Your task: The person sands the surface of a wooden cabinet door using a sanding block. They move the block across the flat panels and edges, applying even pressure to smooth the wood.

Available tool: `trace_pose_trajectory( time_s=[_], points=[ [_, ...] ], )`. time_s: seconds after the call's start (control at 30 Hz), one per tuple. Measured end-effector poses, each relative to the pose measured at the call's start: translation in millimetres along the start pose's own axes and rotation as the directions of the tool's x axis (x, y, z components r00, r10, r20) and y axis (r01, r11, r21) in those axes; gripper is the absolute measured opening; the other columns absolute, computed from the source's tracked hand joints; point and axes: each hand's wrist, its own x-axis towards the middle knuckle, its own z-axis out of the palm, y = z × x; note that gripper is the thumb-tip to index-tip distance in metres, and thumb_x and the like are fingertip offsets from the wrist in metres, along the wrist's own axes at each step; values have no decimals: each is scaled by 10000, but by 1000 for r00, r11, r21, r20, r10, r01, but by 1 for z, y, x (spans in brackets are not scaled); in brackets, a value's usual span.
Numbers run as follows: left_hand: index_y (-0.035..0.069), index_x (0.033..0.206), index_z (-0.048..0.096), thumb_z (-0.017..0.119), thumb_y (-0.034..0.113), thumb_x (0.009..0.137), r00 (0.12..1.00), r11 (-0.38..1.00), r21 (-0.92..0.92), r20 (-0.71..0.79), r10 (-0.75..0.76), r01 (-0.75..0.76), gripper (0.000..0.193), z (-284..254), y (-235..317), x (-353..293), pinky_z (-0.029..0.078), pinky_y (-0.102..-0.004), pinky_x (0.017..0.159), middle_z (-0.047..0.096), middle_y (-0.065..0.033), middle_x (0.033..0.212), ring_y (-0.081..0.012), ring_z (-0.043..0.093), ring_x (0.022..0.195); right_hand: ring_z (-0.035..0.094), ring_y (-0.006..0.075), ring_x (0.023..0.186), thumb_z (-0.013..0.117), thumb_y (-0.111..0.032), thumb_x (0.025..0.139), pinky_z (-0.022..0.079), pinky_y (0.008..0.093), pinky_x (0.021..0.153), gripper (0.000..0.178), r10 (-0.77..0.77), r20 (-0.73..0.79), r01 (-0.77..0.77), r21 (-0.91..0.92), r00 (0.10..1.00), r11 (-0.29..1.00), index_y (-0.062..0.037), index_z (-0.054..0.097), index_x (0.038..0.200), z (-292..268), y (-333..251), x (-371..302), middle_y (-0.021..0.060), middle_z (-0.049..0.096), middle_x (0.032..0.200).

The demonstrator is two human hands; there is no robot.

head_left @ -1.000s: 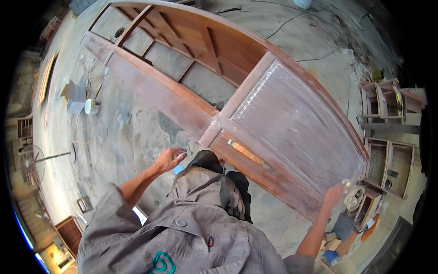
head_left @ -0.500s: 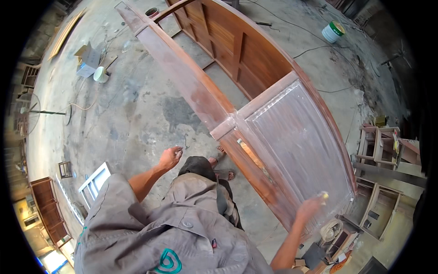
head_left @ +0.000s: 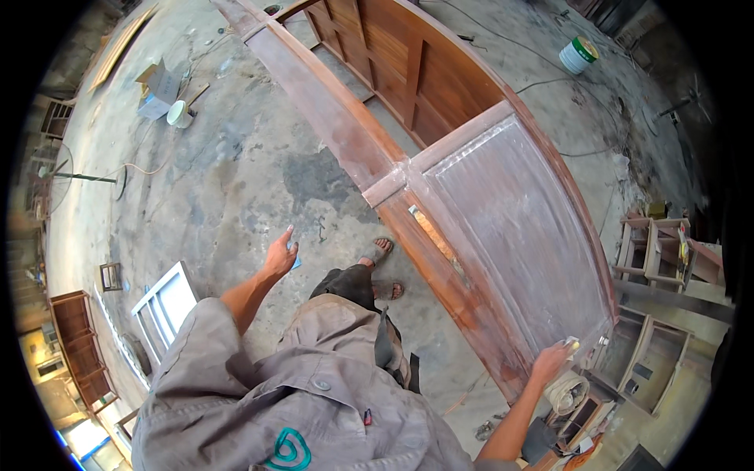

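A long wooden furniture panel (head_left: pixel 510 228) runs diagonally in front of me, its recessed face hazy with whitish streaks. Near its close right corner, my right hand (head_left: pixel 552 363) is closed around a small pale-and-yellow piece (head_left: pixel 572 345); its exact kind is too small to tell. A narrow slot (head_left: pixel 433 238) cuts through the reddish-brown rail beside the panel. My left hand (head_left: pixel 279 255) hangs over the floor, away from the wood, index finger stretched out. At its fingers shows a small blue piece (head_left: pixel 296 262), apparently gripped, partly hidden.
On the concrete floor at the far left stand an open carton (head_left: pixel 159 90) and a white bucket (head_left: pixel 180 115). A green-and-white pail (head_left: pixel 579 55) is at the far right, near loose cables. Wooden frames (head_left: pixel 656 361) crowd the right side; a white frame (head_left: pixel 166 302) leans at left.
My right hand has moved right, toward the panel's near corner. The left hand has shifted slightly left and up, its index finger now extended and the blue piece visible. The view has shifted slightly.
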Motion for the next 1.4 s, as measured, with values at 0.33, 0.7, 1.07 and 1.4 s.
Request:
trace_pose_trajectory(
  time_s=[0.33, 0.7, 1.07, 1.4],
  points=[
    [-86, 1350, 595, 590, 160, 989, 934, 979, 125, 342, 107, -158, 437, -20, -85, -104, 511, -431, 1020, 697, -286, 1225, -385, 676, 1163, 362, 490, 1466, 543, -153, 1001, 229, 552, 1262, 574, -77, -228, 84, 22, 971, 996, 117, 408, 1489, 17, 15, 4, 348, 426, 1536],
    [-40, 1465, 522, 503, 145, 1067, 887, 885, 75, -31, 462, -459, 440, -73, 117, 12, 395, -418, 1157, 573, -240, 1460, -351, 539, 1367, 387, 446, 1473, 512, -204, 1024, 296, 524, 1233, 598, 91, -68, -94, -37, 994, 995, 105, 391, 1521, 26, 16, 22, 312, 432, 1552],
    [24, 1271, 666, 562, 189, 1036, 538, 540, 317, -101, 837, -780, 305, -22, 316, 149, 418, -471, 1140, 668, -194, 1287, -378, 556, 1297, 515, 496, 1327, 491, -131, 1032, 394, 525, 1147, 384, -342, -179, 226, -466, 922, 855, 132, 582, 1297, 51, 100, 51, 367, 514, 1446],
    [77, 1303, 686, 524, 239, 1050, 672, 644, 394, -84, 736, -656, 341, -3, 294, 161, 350, -474, 1197, 645, -181, 1348, -382, 509, 1362, 528, 464, 1266, 521, -146, 1004, 367, 514, 1138, 369, -25, -53, 20, -92, 998, 996, 107, 573, 1267, 34, 52, 21, 312, 588, 1279]
  ],
)
